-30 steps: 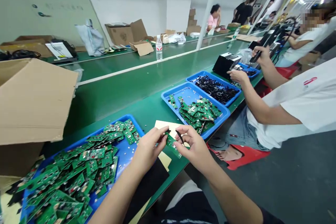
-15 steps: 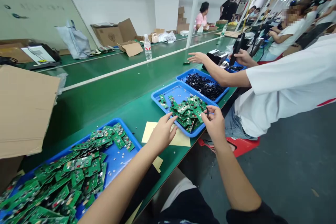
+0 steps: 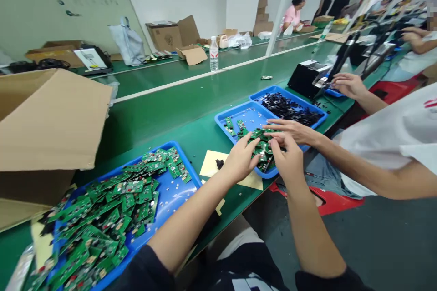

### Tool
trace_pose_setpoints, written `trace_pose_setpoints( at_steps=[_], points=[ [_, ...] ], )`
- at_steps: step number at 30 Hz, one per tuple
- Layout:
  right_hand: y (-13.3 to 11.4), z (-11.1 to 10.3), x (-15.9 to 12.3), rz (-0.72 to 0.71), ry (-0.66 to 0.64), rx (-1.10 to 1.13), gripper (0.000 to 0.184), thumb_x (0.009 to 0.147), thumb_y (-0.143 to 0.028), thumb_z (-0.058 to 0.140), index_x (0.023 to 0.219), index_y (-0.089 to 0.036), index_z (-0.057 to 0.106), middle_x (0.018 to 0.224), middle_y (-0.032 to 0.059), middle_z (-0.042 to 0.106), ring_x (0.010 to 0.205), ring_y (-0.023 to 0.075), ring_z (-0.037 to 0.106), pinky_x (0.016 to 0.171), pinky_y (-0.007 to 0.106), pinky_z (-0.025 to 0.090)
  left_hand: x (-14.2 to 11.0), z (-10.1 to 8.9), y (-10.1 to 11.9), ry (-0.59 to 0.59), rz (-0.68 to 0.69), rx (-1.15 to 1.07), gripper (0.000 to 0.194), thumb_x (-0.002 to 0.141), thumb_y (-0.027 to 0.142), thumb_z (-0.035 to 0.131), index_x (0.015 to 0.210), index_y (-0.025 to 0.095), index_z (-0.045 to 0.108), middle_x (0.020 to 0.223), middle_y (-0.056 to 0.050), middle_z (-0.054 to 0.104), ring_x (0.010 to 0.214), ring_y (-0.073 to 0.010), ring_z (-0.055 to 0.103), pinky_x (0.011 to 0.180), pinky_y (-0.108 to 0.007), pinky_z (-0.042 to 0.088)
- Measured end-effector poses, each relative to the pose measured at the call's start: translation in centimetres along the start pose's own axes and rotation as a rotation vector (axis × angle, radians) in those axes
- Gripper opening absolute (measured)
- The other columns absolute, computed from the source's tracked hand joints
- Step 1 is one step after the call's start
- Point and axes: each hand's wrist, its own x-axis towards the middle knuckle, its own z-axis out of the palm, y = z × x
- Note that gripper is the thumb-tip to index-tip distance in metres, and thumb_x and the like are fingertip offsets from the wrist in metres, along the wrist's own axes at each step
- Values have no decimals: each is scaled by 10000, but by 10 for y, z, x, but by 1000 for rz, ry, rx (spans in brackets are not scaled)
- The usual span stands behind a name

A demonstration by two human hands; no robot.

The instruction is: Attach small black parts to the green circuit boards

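Note:
Green circuit boards [image 3: 262, 151] lie heaped in a blue tray [image 3: 244, 117] in front of me. My left hand [image 3: 239, 160] is over the tray's near left edge, fingers apart, with nothing visible in it. On the right side of the heap, my right hand [image 3: 288, 154] has its thumb and fingers curled together at the boards. What they pinch, if anything, is hidden. A co-worker's hand [image 3: 293, 131] reaches over the same heap, close beside my right fingers. Small black pieces [image 3: 219, 163] rest on yellow paper [image 3: 209, 162] by my left wrist.
A larger blue tray [image 3: 177, 196] full of circuit boards is at the left, beside an open cardboard box [image 3: 51, 122]. Behind the middle tray, another tray holds black parts [image 3: 287, 108]. A water bottle [image 3: 214, 54] stands farther back. The co-worker sits close at right.
The view has swung left. The co-worker's hand has come down from above the bench into the board tray. My hands remain at the boards, and the black pieces on the yellow paper now show.

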Motion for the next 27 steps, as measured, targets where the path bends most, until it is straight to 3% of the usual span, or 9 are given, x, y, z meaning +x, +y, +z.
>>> trace_pose_setpoints(
  at_steps=[3, 6, 8, 11, 14, 18, 22, 25, 27],
  points=[
    [-28, 13, -33, -112, -205, 214, 169, 868, -301, 473, 935, -208, 596, 787, 42, 655, 733, 183, 633, 718, 317, 513, -42, -28, -1, 66, -35, -64, 329, 917, 278, 476, 1213, 149, 537, 1223, -136, 603, 1166, -193, 564, 1004, -332, 465],
    [-46, 36, -62, -148, -402, 351, 168, 886, -288, 473, 966, -211, 599, 753, 23, 640, 692, 165, 631, 693, 302, 509, -97, -57, -9, 173, -133, -125, 239, 897, 260, 511, 1094, 161, 602, 1077, -101, 651, 1031, -184, 616, 925, -323, 505],
    [-54, 55, -74, -154, -555, 373, 258, 893, -281, 460, 1111, -204, 576, 721, 9, 623, 682, 162, 626, 701, 306, 508, -134, -77, -19, 193, -299, -41, 213, 882, 245, 534, 1066, 179, 619, 1049, -77, 657, 1001, -176, 623, 917, -314, 505],
    [-66, 82, -86, -192, -785, 378, 477, 891, -265, 438, 1360, -182, 415, 707, 0, 617, 686, 170, 623, 713, 326, 508, -183, -106, -39, 255, -676, 217, 218, 860, 223, 548, 1057, 189, 636, 1019, -73, 649, 995, -202, 617, 923, -346, 496],
    [-84, 106, -92, -184, -898, 436, 406, 868, -269, 463, 1258, -167, 509, 760, 36, 677, 750, 195, 659, 732, 350, 513, -211, -129, -65, 359, -891, 350, 269, 849, 221, 540, 1075, 104, 627, 1060, -165, 591, 1048, -300, 576, 953, -475, 449],
    [-109, 133, -87, -213, -946, 495, 136, 833, -293, 527, 829, -192, 617, 782, 48, 700, 750, 195, 670, 734, 344, 518, -210, -142, -97, 427, -1044, 415, 284, 871, 352, 523, 937, 113, 661, 958, -160, 584, 1041, -329, 558, 930, -474, 446],
    [-125, 157, -73, -279, -911, 535, 119, 841, -288, 510, 825, -202, 590, 859, 49, 679, 798, 176, 648, 790, 348, 509, -187, -139, -112, 489, -1161, 426, 389, 830, 469, 570, 835, 87, 641, 987, -228, 570, 1068, -418, 512, 875, -555, 433],
    [-127, 171, -66, -315, -856, 560, 116, 839, -294, 516, 832, -209, 594, 1029, 84, 637, 946, 197, 627, 887, 388, 480, -177, -135, -111, 536, -1183, 386, 353, 751, 412, 688, 864, 87, 611, 1057, -254, 554, 1109, -452, 478, 859, -584, 422],
    [-124, 178, -65, -330, -829, 574, 107, 824, -300, 544, 812, -212, 602, 1080, 91, 613, 1011, 211, 608, 926, 401, 462, -175, -134, -109, 575, -1157, 339, 336, 717, 354, 732, 898, 111, 586, 1098, -229, 549, 1141, -430, 467, 891, -577, 405]
  ],
)
